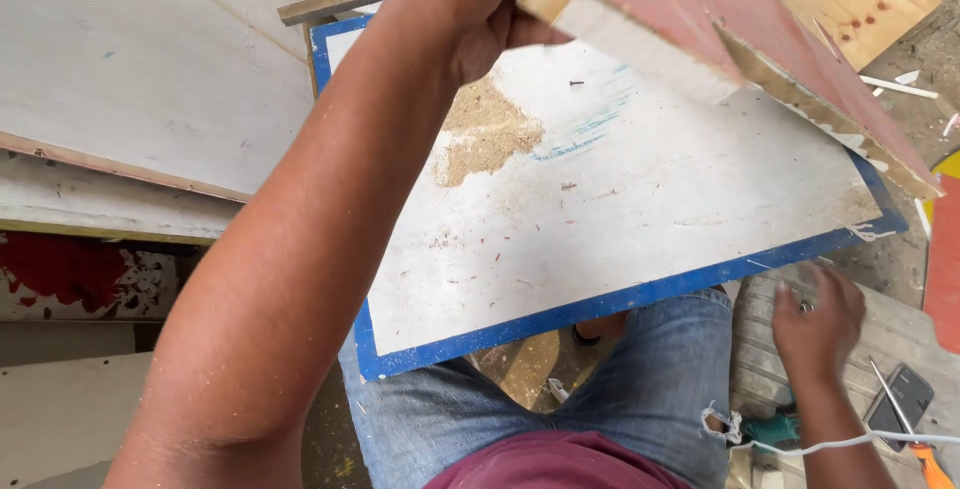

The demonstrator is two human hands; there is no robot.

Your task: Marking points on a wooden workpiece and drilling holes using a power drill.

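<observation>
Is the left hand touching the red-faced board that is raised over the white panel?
Touching. The head view shows the left hand wrapped around the near end of the red-faced board, its fingers closed against the board's pale edge, holding it above the white panel.

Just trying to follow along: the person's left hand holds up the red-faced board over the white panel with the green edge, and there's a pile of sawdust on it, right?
Nearly. The head view shows the white panel's edge painted blue, not green. The rest holds: the left hand lifts the red-faced board above it, and a sawdust pile lies on the panel.
</observation>
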